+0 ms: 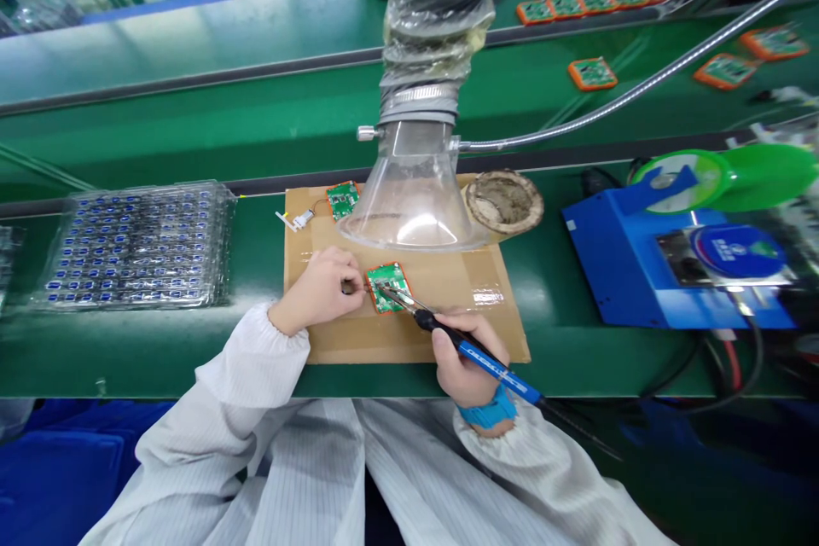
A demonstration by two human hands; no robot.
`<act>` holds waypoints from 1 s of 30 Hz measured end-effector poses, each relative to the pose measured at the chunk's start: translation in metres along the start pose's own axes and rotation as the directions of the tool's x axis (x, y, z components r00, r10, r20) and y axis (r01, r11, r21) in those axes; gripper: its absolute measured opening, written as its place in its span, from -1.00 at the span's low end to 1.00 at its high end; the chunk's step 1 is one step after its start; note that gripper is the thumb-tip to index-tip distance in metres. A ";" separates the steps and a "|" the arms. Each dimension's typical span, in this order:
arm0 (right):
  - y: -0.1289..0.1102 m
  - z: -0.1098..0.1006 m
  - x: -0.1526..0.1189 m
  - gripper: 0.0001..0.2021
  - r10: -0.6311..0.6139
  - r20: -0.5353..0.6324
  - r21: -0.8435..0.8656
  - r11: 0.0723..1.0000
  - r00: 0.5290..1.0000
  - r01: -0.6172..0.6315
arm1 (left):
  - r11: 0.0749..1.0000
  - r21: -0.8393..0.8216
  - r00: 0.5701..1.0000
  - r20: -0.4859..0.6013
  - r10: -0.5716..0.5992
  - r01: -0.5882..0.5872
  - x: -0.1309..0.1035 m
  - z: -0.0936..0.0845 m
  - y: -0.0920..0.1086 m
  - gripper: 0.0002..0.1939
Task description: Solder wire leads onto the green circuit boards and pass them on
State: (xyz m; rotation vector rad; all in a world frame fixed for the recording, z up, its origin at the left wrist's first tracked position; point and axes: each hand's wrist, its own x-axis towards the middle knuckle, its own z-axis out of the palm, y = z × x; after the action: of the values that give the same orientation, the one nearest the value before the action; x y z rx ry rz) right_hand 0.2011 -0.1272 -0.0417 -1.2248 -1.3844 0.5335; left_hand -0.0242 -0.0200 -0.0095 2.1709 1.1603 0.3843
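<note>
My right hand [470, 354] grips a soldering iron [490, 360] with a blue and black handle. The iron's metal tip rests over a green circuit board [392, 280] with an orange edge, and whether it touches is too small to tell. At the board's left side, the fingers of my left hand [329, 286] are pinched around a small dark piece that I cannot make out. The board lies on a sheet of brown cardboard [461, 307]. Farther back on the cardboard sits a second circuit board [343, 200], with a thin wire running to a small white part [300, 219].
A clear fume hood [413, 188] hangs just beyond the board. Behind it stands a round, stained dish [505, 203]. Stacked clear trays [137, 247] of small blue parts are at left; a blue machine [640, 256] is at right. Orange-edged boards [593, 74] lie on the green belt.
</note>
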 end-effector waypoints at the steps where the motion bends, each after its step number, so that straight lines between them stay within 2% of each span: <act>1: 0.000 0.000 0.000 -0.91 0.006 -0.006 0.003 1.000 1.000 -0.006 | 1.000 0.001 1.000 -0.001 0.000 0.000 0.000 0.000 0.000 -0.80; 10: -0.001 0.002 0.000 -0.92 0.004 -0.017 0.010 1.000 1.000 -0.004 | 0.999 0.037 0.999 0.044 -0.023 0.021 0.001 -0.002 0.002 -0.82; 15: 0.001 -0.005 0.000 -0.94 0.004 -0.100 -0.010 1.000 0.995 -0.005 | 0.996 0.066 0.990 0.121 -0.072 0.065 -0.004 -0.008 0.009 -0.91; 17: 0.009 -0.014 -0.002 -0.92 -0.001 -0.148 -0.047 0.999 0.989 -0.006 | 0.995 0.002 0.988 0.118 -0.096 0.097 -0.009 -0.012 0.011 -0.89; 19: 0.019 -0.024 -0.003 -0.90 -0.008 -0.185 -0.080 0.997 0.983 -0.007 | 0.971 -0.180 0.979 0.159 -0.131 0.159 -0.015 -0.019 0.010 -0.89; 20: 0.024 -0.028 -0.004 -0.89 -0.005 -0.198 -0.082 0.997 0.980 -0.012 | 0.927 -0.309 0.966 0.207 -0.153 0.213 -0.019 -0.024 0.008 -0.88; 22: 0.031 -0.034 -0.005 -0.88 0.008 -0.217 -0.061 0.998 0.976 -0.022 | 0.754 -0.557 0.927 0.325 -0.188 0.348 -0.025 -0.036 0.002 -0.82; 24: 0.034 -0.036 -0.004 -0.90 0.011 -0.218 -0.040 0.999 0.976 -0.020 | 0.559 -0.702 0.894 0.399 -0.205 0.441 -0.029 -0.052 -0.008 -0.76; 25: 0.033 -0.035 -0.004 -0.91 0.006 -0.211 -0.043 0.999 0.977 -0.016 | 0.501 -0.732 0.886 0.409 -0.219 0.462 -0.029 -0.062 -0.014 -0.73; 26: 0.032 -0.034 -0.003 -0.91 0.001 -0.197 -0.052 0.999 0.980 -0.012 | 0.476 -0.745 0.884 0.399 -0.244 0.468 -0.028 -0.073 -0.020 -0.71; 28: 0.028 -0.032 -0.003 -0.91 -0.005 -0.155 -0.069 0.998 0.988 -0.005 | 0.493 -0.747 0.892 0.327 -0.311 0.446 -0.020 -0.099 -0.034 -0.68; 30: 0.025 -0.031 -0.003 -0.91 -0.016 -0.118 -0.073 0.997 0.993 0.007 | 0.548 -0.752 0.908 0.162 -0.385 0.367 -0.005 -0.124 -0.047 -0.69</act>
State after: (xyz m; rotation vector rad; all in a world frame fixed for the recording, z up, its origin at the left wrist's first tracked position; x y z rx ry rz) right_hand 0.2373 -0.1309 -0.0571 -1.2859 -1.3192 0.3987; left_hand -0.1216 0.0438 0.0533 1.1209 1.1464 0.5816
